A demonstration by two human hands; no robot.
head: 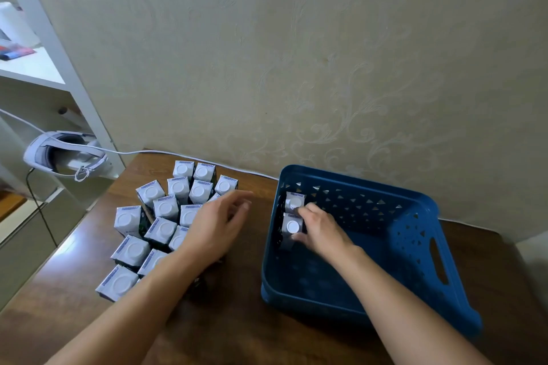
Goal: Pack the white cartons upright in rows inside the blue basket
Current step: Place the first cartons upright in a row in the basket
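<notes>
While seen from the head camera, sits on a brown wooden table [237, 320] against a patterned wall [326, 53]: blue basket [415, 252], perforated sides, handle slot on its right wall. Stand upright inside the basket, along its left wall near the far corner: two white cartons, far carton [294, 202] and near carton [292, 228], one behind the other and touching or almost so. Grips the near carton from the right side: right hand [321, 234], fingers curled round it, thumb toward the viewer. Hovers just left of the basket, above the loose cartons: left hand [215, 225], fingers loosely spread and lightly bent, holding nothing visible. Crowded left of the basket on the table: group of loose cartons [161, 216], all upright with round white caps upward, some hidden under the left forearm. Farther left of the basket, beyond the table edge: white headset [63, 154] with a white cable [178, 153] running along the wall toward the basket, resting on a white shelf unit [44, 38].
</notes>
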